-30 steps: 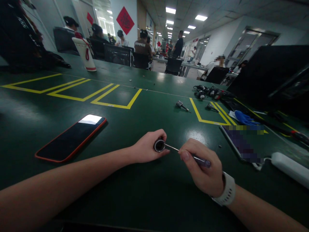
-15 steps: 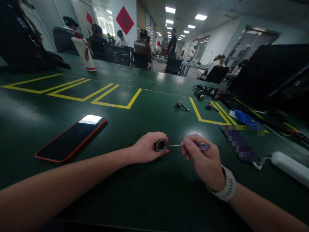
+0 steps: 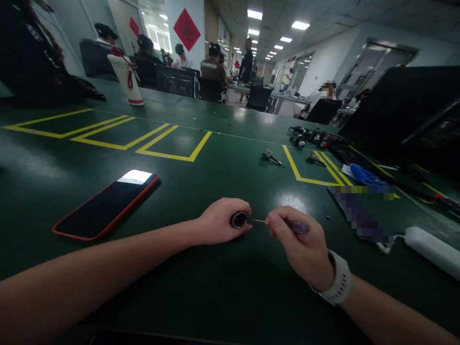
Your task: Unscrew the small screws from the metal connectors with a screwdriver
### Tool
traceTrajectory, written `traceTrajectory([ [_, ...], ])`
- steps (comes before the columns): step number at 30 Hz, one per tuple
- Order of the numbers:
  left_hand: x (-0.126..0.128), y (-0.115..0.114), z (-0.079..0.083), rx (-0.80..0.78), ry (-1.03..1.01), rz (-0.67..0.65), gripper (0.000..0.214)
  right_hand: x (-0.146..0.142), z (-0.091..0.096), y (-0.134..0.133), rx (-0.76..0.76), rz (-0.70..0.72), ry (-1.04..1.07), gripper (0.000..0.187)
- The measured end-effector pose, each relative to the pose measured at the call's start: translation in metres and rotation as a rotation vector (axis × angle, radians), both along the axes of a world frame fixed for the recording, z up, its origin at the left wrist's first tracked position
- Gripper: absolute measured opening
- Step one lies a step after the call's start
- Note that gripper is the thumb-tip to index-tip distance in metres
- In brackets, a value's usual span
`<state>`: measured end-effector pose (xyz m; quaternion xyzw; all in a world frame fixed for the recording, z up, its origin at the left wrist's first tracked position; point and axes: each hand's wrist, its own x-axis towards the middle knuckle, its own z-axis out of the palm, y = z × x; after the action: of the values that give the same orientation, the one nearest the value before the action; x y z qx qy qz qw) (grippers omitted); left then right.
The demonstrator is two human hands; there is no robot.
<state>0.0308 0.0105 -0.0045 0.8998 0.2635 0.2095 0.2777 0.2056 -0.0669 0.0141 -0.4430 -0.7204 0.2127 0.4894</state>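
Observation:
My left hand (image 3: 219, 221) rests on the green table (image 3: 223, 163) with its fingers wrapped round a small dark metal cylinder (image 3: 238, 220), its open round end facing right. My right hand (image 3: 304, 249), a white watch on its wrist, pinches a thin screwdriver with a purple handle (image 3: 293, 226). The screwdriver's metal shaft points left and its tip reaches into the cylinder's open end. Both hands sit close together near the table's front middle.
A red-cased phone (image 3: 106, 203) lies to the left, a second phone (image 3: 362, 213) and a white power strip (image 3: 431, 249) to the right. Two small bits (image 3: 270, 156) and a pile of parts (image 3: 312, 137) lie farther back. A white cup (image 3: 126, 79) stands far left; people sit beyond.
My right hand rose and levelled the screwdriver, then shifted slightly closer to the cylinder. My left hand kept the cylinder almost still.

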Motion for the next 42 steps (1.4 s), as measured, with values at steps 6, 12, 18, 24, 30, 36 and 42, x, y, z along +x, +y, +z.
traceTrajectory([
  [6, -0.001, 0.001, 0.003, -0.031, -0.027, -0.035, 0.007, 0.003, -0.008, 0.009, -0.292, -0.027, 0.355, 0.025],
  [12, -0.001, 0.005, 0.0, -0.118, -0.128, -0.006, 0.014, 0.002, -0.014, 0.01, -0.244, 0.012, 0.436, 0.019],
  [18, 0.0, 0.005, -0.003, -0.194, -0.243, 0.063, 0.02, 0.005, -0.007, 0.004, -0.044, 0.047, 0.195, 0.016],
  [24, -0.002, 0.004, 0.0, -0.253, -0.362, 0.149, 0.022, 0.007, -0.005, 0.001, 0.151, 0.04, 0.187, 0.017],
  [30, -0.002, 0.0, 0.003, -0.458, -0.484, 0.236, 0.025, 0.006, -0.005, -0.001, 0.354, 0.009, 0.167, 0.019],
  [36, 0.0, -0.002, 0.002, -0.242, -0.408, 0.242, 0.024, 0.007, -0.003, 0.0, 0.259, 0.076, -0.047, 0.026],
  [42, 0.0, -0.005, -0.002, -0.158, -0.312, 0.166, 0.022, -0.001, -0.003, 0.002, 0.222, 0.105, -0.215, 0.013],
])
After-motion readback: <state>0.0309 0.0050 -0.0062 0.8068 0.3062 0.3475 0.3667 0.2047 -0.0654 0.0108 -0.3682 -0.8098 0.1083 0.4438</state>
